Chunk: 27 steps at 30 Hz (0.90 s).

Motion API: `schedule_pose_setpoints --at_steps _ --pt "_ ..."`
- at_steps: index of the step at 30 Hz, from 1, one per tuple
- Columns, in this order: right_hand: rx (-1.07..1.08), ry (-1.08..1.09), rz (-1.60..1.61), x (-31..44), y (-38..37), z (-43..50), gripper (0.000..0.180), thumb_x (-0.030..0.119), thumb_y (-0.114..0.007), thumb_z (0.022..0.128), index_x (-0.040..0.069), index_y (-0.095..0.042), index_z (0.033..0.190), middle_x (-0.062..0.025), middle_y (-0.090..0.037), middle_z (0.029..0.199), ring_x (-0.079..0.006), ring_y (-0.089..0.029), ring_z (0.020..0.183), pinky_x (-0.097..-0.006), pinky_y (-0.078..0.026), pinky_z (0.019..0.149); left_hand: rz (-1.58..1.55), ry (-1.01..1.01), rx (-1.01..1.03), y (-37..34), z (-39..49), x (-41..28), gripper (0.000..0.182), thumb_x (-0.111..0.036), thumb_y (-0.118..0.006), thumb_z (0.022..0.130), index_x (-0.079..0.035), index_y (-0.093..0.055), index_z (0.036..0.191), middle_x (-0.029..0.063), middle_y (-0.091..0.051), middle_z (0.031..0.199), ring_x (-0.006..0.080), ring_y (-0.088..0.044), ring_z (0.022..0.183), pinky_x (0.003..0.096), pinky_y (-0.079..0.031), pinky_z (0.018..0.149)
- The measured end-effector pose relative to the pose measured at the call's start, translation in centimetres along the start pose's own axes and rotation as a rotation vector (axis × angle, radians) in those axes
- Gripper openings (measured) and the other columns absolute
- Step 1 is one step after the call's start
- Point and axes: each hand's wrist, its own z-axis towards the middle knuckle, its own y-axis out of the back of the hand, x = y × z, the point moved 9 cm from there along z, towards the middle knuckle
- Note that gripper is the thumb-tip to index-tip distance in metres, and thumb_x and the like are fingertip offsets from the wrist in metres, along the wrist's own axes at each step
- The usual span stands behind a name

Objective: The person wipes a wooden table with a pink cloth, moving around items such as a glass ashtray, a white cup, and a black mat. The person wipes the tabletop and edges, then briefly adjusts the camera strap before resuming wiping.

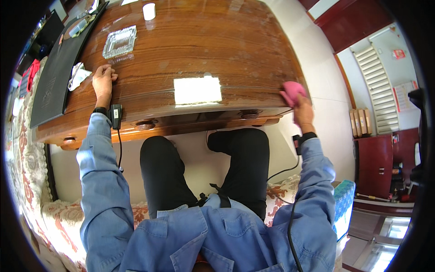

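On the right front corner of the glossy wooden table [210, 44], my right hand [303, 112] holds a pink cloth [293, 92]. My left hand [103, 81] rests near the table's left front part, fingers loosely curled, with nothing seen in it. A crumpled white cloth or tissue [79, 75] lies just left of that hand, beside a black mat [56, 74]. Beyond the hand stands a square clear glass ashtray [119, 41], and farther back is a small white cylindrical container [149, 11].
Round drawer knobs [146, 124] stick out of the table's front, above my knees. Cables run from small devices at both wrists, the left one a black box [116, 115]. A patterned sofa [61, 217] lies around me. A clear container [78, 28] lies on the mat.
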Motion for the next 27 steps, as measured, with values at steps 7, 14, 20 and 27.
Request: schedule_pose_setpoints --at_steps 7,14,20,27 --pt "0.092 -0.075 -0.214 -4.0 -1.2 1.6 0.033 0.015 -0.055 0.087 0.016 -0.061 0.12 -0.0225 -0.062 0.113 -0.0418 -0.062 0.097 -0.049 -0.051 0.081 -0.086 0.003 -0.006 -0.3 -0.1 -0.3 0.015 -0.007 -0.058 0.093 0.003 -0.064 0.103 0.0096 -0.067 0.082 0.013 -0.064 0.064 0.0228 -0.052 0.058" --pt "0.018 0.242 0.075 7.5 0.8 -2.6 0.048 0.002 -0.065 0.076 0.011 -0.063 0.123 -0.0202 -0.061 0.118 -0.0388 -0.058 0.109 -0.0437 -0.048 0.092 -0.16 0.001 -0.042 -0.2 -0.3 -0.3 0.016 -0.009 -0.06 0.092 0.003 -0.065 0.101 0.0105 -0.069 0.081 0.0141 -0.065 0.062 0.0252 -0.053 0.057" --pt "0.074 0.527 0.228 24.9 2.0 -6.1 0.049 0.001 -0.066 0.074 0.01 -0.063 0.122 -0.0196 -0.057 0.128 -0.0396 -0.056 0.116 -0.0413 -0.047 0.096 -0.183 0.018 -0.03 -0.2 -0.7 -0.8 0.016 -0.008 -0.057 0.095 0.003 -0.062 0.105 0.0076 -0.066 0.085 0.0116 -0.063 0.065 0.0215 -0.053 0.058" --pt "0.028 0.973 0.448 47.5 4.3 -9.6 0.048 -0.003 -0.061 0.07 0.008 -0.063 0.117 -0.0169 -0.06 0.107 -0.0377 -0.06 0.099 -0.0433 -0.053 0.081 -0.193 0.073 -0.045 0.2 -1.1 -1.1 0.015 -0.006 -0.055 0.094 0.004 -0.062 0.102 0.0086 -0.066 0.084 0.0128 -0.064 0.065 0.0236 -0.054 0.059"
